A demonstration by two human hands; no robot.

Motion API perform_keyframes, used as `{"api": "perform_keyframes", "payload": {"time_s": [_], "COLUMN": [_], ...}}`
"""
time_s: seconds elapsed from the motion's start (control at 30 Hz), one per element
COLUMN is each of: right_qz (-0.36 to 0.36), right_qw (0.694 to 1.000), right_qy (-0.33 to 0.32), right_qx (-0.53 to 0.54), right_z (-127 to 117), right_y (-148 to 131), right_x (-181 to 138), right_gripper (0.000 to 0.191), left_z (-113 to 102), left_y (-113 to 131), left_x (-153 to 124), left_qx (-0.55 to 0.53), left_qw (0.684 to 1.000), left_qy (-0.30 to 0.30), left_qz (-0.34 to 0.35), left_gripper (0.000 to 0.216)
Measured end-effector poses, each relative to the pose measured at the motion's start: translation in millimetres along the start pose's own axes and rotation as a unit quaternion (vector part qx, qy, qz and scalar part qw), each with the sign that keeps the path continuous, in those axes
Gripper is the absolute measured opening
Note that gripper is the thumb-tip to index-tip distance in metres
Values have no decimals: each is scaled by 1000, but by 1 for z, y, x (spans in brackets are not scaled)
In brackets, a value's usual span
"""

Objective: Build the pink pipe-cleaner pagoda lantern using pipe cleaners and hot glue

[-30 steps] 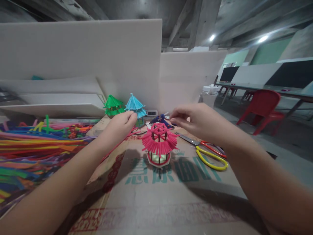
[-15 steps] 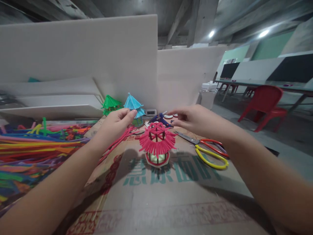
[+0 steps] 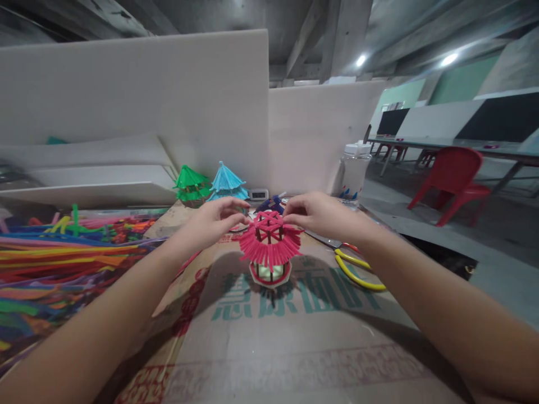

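You have the pink model (image 3: pixel 270 247) standing upright on the printed cardboard (image 3: pixel 252 348), in front of you and between your two hands. As far as its build shows, the lower part looks done: a many-sided base, dark posts rising from it, and a ring of pink fringe flaring out as a lower roof. Above that, you can see a small upper frame of short posts topped with crossed pink strips. The top is flat and open, with no pointed roof over it; the green model (image 3: pixel 191 182) and the blue model (image 3: pixel 227 180) behind your left hand (image 3: pixel 213 221) both have one, so by that comparison the upper roof seems the part left undone.

Your left grip is loosely curled, thumb and fingers a little apart, with the tips at the left side of the upper frame. Your right hand (image 3: pixel 320 216) mirrors it on the other side, its grip slightly parted and its tips right at the frame. You cannot tell from this view whether either one is pressing on the frame or only beside it, nor whether something thin is pinched there.

The scissors (image 3: pixel 368 287) lie near your right forearm, and the pipe cleaners (image 3: pixel 76 252) are spread beyond your left forearm.
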State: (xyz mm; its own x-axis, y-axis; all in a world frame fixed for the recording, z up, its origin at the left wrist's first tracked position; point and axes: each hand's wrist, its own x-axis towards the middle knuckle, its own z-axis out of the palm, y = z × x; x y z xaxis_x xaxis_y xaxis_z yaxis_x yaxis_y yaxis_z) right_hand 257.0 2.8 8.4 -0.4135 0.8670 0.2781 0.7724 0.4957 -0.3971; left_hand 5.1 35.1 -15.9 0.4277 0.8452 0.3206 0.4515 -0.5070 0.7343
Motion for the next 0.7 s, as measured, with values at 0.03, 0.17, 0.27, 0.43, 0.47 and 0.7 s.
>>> {"api": "perform_keyframes", "payload": {"time_s": [0.03, 0.17, 0.27, 0.43, 0.47, 0.7], "right_qz": [-4, 10, 16, 22, 27, 67], "right_qw": [1000, 994, 976, 928, 924, 964], "right_qy": [9, 103, 218, 371, 381, 250], "right_qx": [-6, -31, -13, 11, 14, -54], "right_z": [-3, -27, -49, -77, -80, -65], "right_y": [1, 1, 1, 12, 15, 20], "right_x": [0, -7, -18, -36, -37, -22], "right_gripper": [18, 23, 29, 35, 37, 23], "left_z": [2, 7, 6, 4, 4, 3], "left_y": [-1, -3, 2, 10, 9, 2], "left_x": [1, 2, 0, -4, -5, -2], "left_qx": [-17, -11, 22, 28, 22, 70], "left_qw": [1000, 1000, 1000, 999, 1000, 997], "left_qy": [-17, -11, -3, 15, 16, 45], "left_qz": [6, 3, -3, -12, -16, -1], "left_gripper": [36, 38, 36, 37, 36, 33]}}
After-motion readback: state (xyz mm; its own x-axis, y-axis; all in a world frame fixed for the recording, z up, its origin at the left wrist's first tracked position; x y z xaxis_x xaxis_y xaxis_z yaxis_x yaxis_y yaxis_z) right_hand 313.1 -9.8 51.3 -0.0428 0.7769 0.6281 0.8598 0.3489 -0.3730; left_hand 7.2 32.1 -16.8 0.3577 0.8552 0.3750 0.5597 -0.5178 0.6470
